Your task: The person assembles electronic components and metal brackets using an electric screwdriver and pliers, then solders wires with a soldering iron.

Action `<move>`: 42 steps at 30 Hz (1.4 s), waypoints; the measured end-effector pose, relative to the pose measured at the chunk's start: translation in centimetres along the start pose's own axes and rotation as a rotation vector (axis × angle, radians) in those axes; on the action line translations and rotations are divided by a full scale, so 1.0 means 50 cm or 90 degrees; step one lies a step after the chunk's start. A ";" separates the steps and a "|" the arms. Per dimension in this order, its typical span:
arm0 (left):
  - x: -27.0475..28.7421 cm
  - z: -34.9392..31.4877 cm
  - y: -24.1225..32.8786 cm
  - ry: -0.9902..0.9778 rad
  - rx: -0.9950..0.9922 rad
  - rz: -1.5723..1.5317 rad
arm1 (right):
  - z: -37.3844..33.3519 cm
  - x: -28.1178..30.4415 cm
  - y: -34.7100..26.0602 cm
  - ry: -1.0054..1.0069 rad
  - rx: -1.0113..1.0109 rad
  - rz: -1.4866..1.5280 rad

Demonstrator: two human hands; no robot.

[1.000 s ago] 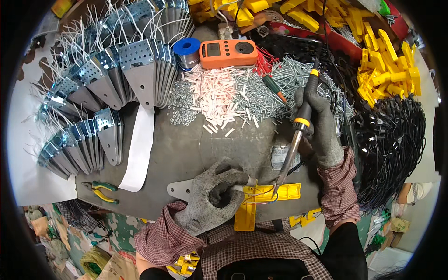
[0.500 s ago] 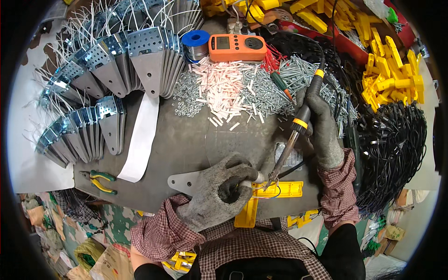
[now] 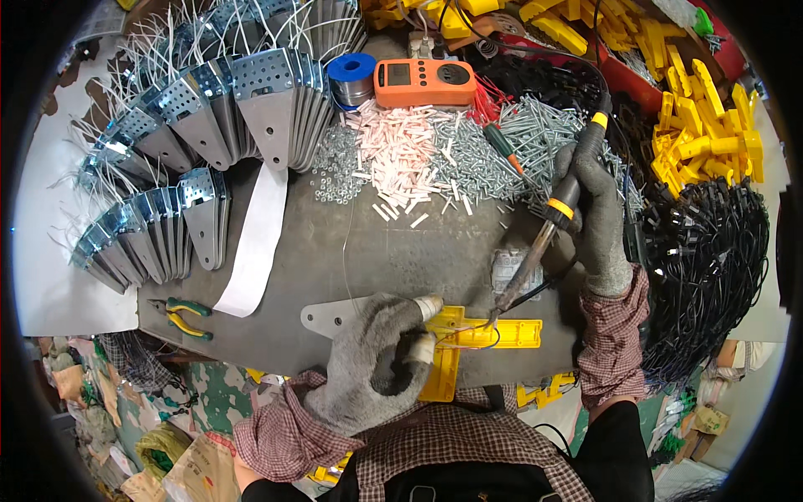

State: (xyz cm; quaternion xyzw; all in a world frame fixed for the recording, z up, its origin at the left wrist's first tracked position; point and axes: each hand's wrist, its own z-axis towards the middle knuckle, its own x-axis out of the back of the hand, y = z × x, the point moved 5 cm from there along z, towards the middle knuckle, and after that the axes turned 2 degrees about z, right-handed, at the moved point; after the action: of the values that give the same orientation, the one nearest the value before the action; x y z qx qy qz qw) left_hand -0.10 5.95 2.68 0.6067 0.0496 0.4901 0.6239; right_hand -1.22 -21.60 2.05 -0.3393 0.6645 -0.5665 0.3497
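At the front edge of the worktop [image 3: 435, 259], the yellow T-shaped piece [image 3: 478, 337] lay just right of my left hand [image 3: 372, 356], whose thumb and forefinger tips stood apart at its left side. My right hand [image 3: 592, 197] was clamped around the soldering iron [image 3: 534, 248], its tip at the thin wires [image 3: 456, 330].
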 end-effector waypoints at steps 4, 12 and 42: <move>-0.021 -0.015 0.024 -0.018 -0.005 -0.050 | -0.022 -0.017 -0.019 -0.097 0.025 -0.061; -0.045 -0.014 0.037 -0.069 -0.044 0.045 | -0.045 -0.045 -0.023 -0.124 -0.011 -0.087; 0.033 0.052 0.056 -0.065 -0.138 0.382 | 0.040 0.035 -0.097 0.119 0.459 -0.262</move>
State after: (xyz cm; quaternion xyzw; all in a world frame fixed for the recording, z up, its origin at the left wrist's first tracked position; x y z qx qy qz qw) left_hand 0.90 4.63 6.48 0.5483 -0.2151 0.6236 0.5140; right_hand -0.16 -24.74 6.46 -0.2678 0.3713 -0.8489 0.2641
